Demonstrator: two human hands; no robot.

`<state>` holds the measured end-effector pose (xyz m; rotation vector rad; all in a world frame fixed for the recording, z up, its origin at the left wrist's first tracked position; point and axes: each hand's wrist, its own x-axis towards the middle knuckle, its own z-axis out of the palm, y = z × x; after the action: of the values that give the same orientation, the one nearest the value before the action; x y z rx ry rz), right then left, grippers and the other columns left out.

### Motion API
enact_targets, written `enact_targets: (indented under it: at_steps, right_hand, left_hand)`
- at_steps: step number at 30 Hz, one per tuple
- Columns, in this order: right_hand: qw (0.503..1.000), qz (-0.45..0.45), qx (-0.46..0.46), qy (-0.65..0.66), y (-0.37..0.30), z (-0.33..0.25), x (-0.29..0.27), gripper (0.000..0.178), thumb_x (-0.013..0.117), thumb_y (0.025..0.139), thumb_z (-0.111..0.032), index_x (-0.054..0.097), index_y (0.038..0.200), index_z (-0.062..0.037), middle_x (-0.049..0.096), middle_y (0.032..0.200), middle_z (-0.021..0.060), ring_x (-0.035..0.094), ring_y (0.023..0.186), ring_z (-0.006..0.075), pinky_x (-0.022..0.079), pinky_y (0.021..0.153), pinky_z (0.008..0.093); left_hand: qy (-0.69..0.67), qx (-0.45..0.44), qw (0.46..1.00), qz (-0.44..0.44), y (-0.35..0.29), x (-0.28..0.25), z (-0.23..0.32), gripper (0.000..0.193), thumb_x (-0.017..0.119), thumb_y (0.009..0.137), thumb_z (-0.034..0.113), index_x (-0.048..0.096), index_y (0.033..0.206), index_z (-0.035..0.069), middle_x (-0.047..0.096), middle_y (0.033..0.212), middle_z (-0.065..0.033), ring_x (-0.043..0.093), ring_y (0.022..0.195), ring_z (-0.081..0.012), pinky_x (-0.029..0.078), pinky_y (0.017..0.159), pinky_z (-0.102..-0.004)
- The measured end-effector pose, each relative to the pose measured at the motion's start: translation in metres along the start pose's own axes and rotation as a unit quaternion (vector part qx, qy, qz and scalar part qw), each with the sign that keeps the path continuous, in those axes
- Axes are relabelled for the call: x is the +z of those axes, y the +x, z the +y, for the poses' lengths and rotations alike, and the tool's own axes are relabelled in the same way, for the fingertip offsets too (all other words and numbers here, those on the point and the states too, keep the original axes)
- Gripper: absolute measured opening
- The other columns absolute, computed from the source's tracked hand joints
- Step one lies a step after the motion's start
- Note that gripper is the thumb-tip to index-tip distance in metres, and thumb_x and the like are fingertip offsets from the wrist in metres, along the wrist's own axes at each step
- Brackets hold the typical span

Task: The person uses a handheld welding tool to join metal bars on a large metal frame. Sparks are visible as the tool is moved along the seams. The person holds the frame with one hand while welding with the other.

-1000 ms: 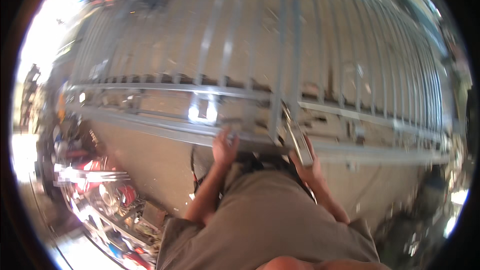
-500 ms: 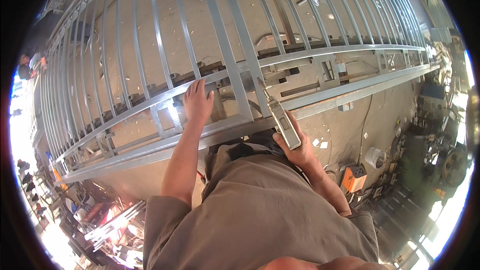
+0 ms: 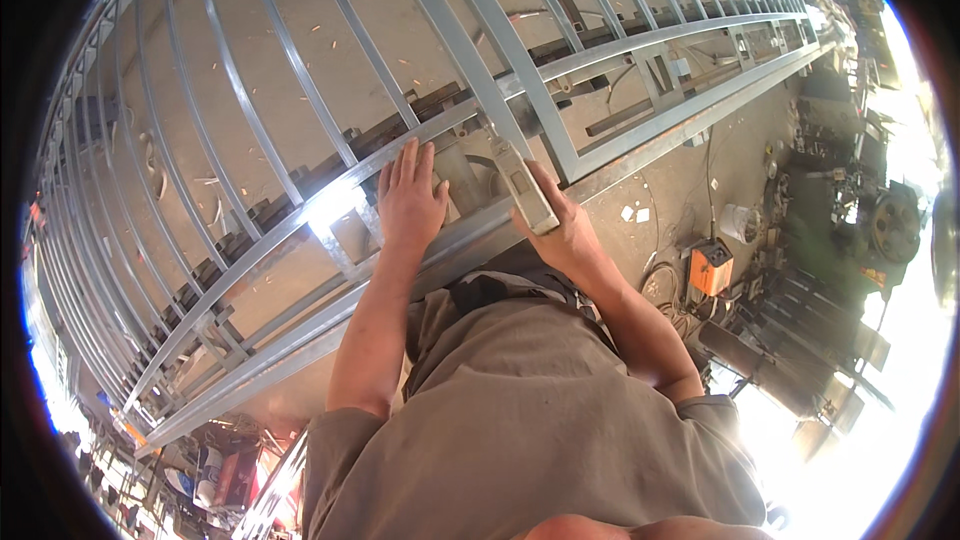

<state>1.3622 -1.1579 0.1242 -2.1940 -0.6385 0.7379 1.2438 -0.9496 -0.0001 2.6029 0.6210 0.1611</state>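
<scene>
My left hand [image 3: 410, 202] lies with fingers stretched out and touching the lower rail [image 3: 275, 230] of a grey metal barred frame, beside one of its thin upright bars [image 3: 350, 35]. In my right hand [image 3: 565, 232] is a long, boxy, pale grey hand tool [image 3: 527, 188] with a narrow front end. Its front end points at the lower part of a wide flat upright [image 3: 440, 15]; whether it touches the metal I cannot tell. A second wide upright [image 3: 500, 30] runs just right of it. My fingers hide part of the tool's rear.
The frame's bottom rail [image 3: 690, 115] crosses close in front of my body. On the floor to the right stand an orange box-shaped machine [image 3: 709, 268] with a cable and a white bucket [image 3: 740, 223]. Dark machinery with a wheel [image 3: 895, 223] stands farther right.
My right hand has moved left along the frame with the tool, from the second wide upright towards the first. My left hand stays on the rail near the same thin bar. The view has turned.
</scene>
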Motion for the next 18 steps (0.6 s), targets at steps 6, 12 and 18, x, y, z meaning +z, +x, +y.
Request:
enact_targets:
  at_steps: [6,12,18]
  right_hand:
    - [0.999,0.027,0.018,-0.019,0.005,-0.01,0.021,0.071,0.071,0.096,-0.025,0.041,0.159,-0.0169,0.071,0.123,0.0266,0.069,0.11,0.0495,0.057,0.089,0.0507]
    - [0.998,0.044,0.034,-0.027,0.005,-0.018,0.037,0.072,0.073,0.094,-0.022,0.04,0.158,-0.0193,0.069,0.128,0.0261,0.067,0.115,0.0497,0.057,0.091,0.0527]
    - [0.995,0.042,0.069,-0.052,0.007,-0.028,0.041,0.078,0.075,0.09,-0.019,0.038,0.159,-0.0243,0.07,0.127,0.0247,0.065,0.117,0.0503,0.056,0.093,0.0546]
  left_hand:
    - [0.0,0.01,1.0,-0.028,-0.001,-0.002,-0.004,0.076,0.079,0.089,0.028,0.049,0.156,0.009,0.039,0.167,-0.0132,0.042,0.151,-0.0319,0.035,0.125,-0.0536]
    - [-0.006,0.015,0.999,-0.04,-0.002,-0.004,-0.005,0.075,0.079,0.089,0.029,0.05,0.155,0.01,0.037,0.168,-0.0144,0.041,0.152,-0.033,0.033,0.126,-0.0544]
    - [-0.01,0.011,0.999,-0.05,-0.002,-0.005,-0.005,0.074,0.078,0.088,0.029,0.051,0.154,0.011,0.035,0.169,-0.014,0.039,0.154,-0.032,0.031,0.128,-0.054]
